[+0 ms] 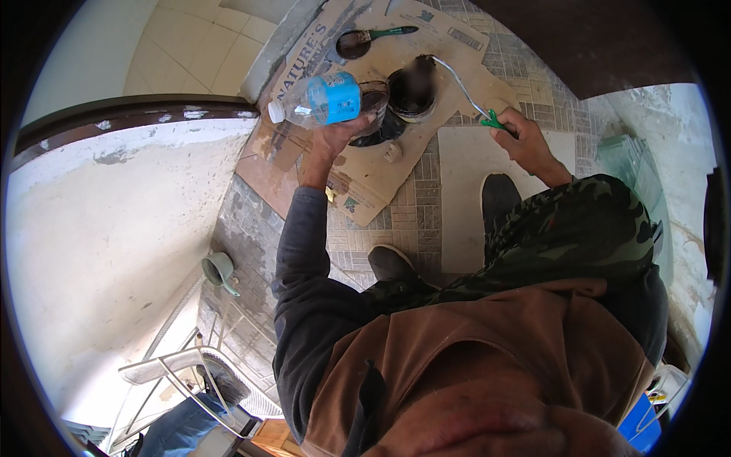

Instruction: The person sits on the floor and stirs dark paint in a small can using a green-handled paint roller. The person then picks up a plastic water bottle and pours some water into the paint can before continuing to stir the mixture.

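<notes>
My left hand (343,137) is wrapped around a clear plastic bottle (335,97) with a blue label and white cap, tipped on its side over some dark containers. My right hand (518,141) grips the green handle (492,119) of a paint roller, whose dark, blurred head (419,72) is at the mouth of a pot (411,103) of dark paint. Beyond them a green-handled brush (388,32) rests on a small dark container (352,47). These sit on stained, flattened cardboard (457,53).
A white board (457,198) lies under my feet on patterned tiles. Walls (114,213) flank both sides, with glass panes (624,152) leaning at the right. A green dipper (218,270) is at the left; a metal chair frame (190,365) stands at lower left.
</notes>
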{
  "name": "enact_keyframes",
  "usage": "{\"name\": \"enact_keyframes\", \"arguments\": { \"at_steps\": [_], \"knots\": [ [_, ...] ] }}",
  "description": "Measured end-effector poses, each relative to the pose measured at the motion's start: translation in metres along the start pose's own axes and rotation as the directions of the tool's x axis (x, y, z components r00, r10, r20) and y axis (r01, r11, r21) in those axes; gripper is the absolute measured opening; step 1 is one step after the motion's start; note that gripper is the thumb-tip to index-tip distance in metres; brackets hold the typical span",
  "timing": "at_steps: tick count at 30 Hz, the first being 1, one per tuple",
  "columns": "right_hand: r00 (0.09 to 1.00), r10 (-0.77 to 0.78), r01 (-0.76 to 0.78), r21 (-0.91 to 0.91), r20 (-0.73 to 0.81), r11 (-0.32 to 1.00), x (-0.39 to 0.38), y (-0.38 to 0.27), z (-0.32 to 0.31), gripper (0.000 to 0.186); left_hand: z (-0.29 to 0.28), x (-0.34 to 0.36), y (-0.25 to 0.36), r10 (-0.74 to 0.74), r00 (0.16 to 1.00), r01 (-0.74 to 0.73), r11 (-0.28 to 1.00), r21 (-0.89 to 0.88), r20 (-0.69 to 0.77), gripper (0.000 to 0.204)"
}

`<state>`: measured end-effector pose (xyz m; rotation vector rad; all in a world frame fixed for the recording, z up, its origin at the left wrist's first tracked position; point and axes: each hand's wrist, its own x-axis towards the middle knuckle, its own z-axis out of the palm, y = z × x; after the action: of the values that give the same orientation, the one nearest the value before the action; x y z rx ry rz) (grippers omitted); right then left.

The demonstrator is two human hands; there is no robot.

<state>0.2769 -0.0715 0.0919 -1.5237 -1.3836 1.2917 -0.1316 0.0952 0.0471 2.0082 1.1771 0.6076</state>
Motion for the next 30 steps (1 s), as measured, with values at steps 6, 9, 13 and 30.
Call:
{"name": "enact_keyframes", "arguments": {
  "at_steps": [6, 9, 13, 30],
  "knots": [
    [1.0, 0.023, -0.023, -0.022, -0.002, 0.999, 0.0, 0.008, -0.001, 0.013, -0.002, 0.003, 0.023, 0.034, 0.996, -0.042, 0.995, -0.093, -0.086, 0.039],
    [1.0, 0.021, -0.021, -0.026, -0.006, 0.999, 0.0, 0.005, -0.001, 0.013, -0.003, 0.003, 0.029, -0.068, 0.995, 0.053, 0.982, -0.182, -0.075, 0.046],
    [0.999, 0.037, -0.037, -0.003, -0.003, 0.999, 0.0, -0.001, 0.0, 0.013, -0.008, 0.004, 0.031, -0.099, 0.994, 0.089, 0.976, -0.196, -0.038, 0.047],
    [0.999, 0.034, -0.034, -0.029, 0.008, 0.999, 0.002, 0.008, 0.001, 0.011, -0.006, 0.008, 0.029, -0.059, 0.994, 0.029, 0.948, -0.318, -0.087, 0.057]
  ]
}}
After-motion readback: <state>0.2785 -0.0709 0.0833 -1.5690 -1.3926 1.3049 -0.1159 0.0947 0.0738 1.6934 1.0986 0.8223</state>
